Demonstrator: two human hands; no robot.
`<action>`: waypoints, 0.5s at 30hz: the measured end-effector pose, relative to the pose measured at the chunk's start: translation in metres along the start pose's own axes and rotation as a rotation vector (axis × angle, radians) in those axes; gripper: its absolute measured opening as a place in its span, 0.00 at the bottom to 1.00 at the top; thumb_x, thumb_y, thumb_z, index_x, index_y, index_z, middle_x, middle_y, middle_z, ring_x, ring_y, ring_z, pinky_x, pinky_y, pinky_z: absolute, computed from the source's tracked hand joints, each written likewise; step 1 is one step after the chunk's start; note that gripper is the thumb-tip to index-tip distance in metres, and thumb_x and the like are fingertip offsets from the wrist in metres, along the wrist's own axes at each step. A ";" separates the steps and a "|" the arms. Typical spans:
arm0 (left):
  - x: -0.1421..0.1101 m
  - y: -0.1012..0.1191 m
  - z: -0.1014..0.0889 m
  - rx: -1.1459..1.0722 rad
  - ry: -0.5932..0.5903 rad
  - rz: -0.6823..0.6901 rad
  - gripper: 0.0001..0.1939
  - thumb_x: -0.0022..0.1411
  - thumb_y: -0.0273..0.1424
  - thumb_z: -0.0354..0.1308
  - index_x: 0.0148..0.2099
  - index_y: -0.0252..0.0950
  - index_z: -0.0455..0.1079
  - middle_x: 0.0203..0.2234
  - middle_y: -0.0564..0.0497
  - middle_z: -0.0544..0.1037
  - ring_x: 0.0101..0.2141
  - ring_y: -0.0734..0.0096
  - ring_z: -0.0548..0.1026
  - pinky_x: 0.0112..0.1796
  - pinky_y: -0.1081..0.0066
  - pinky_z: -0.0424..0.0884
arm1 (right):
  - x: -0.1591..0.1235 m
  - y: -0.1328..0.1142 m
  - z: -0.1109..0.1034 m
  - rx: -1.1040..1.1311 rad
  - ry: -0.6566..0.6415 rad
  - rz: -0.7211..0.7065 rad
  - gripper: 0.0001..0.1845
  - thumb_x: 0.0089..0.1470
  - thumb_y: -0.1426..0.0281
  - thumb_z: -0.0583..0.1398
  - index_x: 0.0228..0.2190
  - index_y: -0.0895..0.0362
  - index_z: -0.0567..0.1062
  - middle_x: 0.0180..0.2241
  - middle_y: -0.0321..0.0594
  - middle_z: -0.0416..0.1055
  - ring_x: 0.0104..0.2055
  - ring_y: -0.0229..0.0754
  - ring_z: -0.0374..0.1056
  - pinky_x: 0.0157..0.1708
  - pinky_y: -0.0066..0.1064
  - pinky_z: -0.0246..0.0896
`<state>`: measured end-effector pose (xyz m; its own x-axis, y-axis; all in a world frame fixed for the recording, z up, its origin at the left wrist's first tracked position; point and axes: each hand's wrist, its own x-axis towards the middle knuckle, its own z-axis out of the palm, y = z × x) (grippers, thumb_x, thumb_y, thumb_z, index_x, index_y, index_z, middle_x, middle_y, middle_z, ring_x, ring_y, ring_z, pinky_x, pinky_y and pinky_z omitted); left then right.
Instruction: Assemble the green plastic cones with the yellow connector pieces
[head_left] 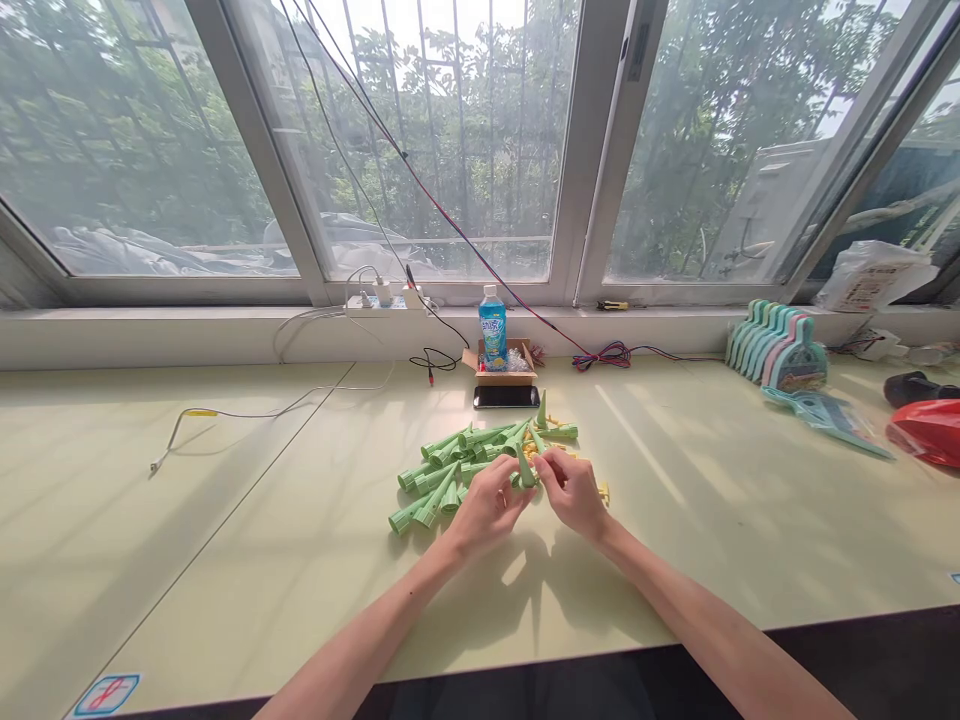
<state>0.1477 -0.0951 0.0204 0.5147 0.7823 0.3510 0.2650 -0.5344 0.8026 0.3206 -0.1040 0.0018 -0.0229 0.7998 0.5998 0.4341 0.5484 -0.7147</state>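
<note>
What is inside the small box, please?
The box holds a blue bottle, upright, with crumpled clear plastic to its right. The box's bottom cannot be seen: its front wall and these contents cover it.

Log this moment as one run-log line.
Left hand: holding green cone | Right hand: fingertips beside it, grip unclear | Nearby: other green cones, yellow pieces | Behind: phone, blue bottle

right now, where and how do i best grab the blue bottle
Grip the blue bottle around its upper body, below the white cap, probably best from the near side, above the phone: it stands upright, its foot in the open cardboard box.
</note>
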 end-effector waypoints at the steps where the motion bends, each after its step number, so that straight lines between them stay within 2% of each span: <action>1: 0.000 0.000 0.000 0.026 0.005 0.017 0.11 0.67 0.37 0.55 0.45 0.35 0.71 0.33 0.49 0.67 0.25 0.76 0.65 0.24 0.75 0.65 | 0.000 0.000 0.000 0.006 0.002 0.006 0.17 0.66 0.64 0.54 0.24 0.55 0.65 0.17 0.29 0.57 0.17 0.32 0.49 0.18 0.26 0.45; 6: 0.000 -0.001 0.004 0.025 0.033 0.019 0.12 0.68 0.38 0.53 0.46 0.36 0.69 0.37 0.48 0.69 0.24 0.77 0.66 0.24 0.75 0.67 | -0.001 0.000 0.001 0.039 0.028 0.027 0.17 0.66 0.64 0.53 0.25 0.56 0.66 0.18 0.29 0.56 0.18 0.32 0.49 0.18 0.26 0.45; 10: 0.001 -0.001 0.007 -0.086 0.113 -0.062 0.15 0.68 0.42 0.53 0.46 0.36 0.65 0.39 0.47 0.72 0.22 0.79 0.67 0.22 0.76 0.67 | -0.002 0.001 0.001 0.052 0.076 0.033 0.17 0.67 0.63 0.52 0.26 0.56 0.65 0.19 0.28 0.54 0.19 0.32 0.48 0.19 0.26 0.45; 13: 0.003 -0.001 0.006 -0.194 0.152 -0.152 0.20 0.68 0.48 0.51 0.40 0.35 0.65 0.29 0.51 0.73 0.19 0.79 0.67 0.19 0.77 0.65 | -0.002 0.001 0.001 0.055 0.105 0.026 0.16 0.68 0.62 0.52 0.28 0.55 0.65 0.20 0.28 0.55 0.19 0.32 0.48 0.19 0.26 0.45; 15: 0.004 -0.001 0.004 -0.277 0.119 -0.242 0.27 0.67 0.53 0.48 0.31 0.33 0.67 0.21 0.52 0.71 0.16 0.78 0.67 0.17 0.78 0.61 | -0.001 0.001 0.000 0.050 0.118 0.000 0.16 0.68 0.63 0.51 0.28 0.55 0.65 0.20 0.29 0.55 0.19 0.32 0.49 0.20 0.25 0.46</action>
<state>0.1526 -0.0926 0.0196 0.3617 0.9156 0.1757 0.1289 -0.2358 0.9632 0.3210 -0.1047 0.0003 0.0843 0.7673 0.6358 0.3888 0.5621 -0.7299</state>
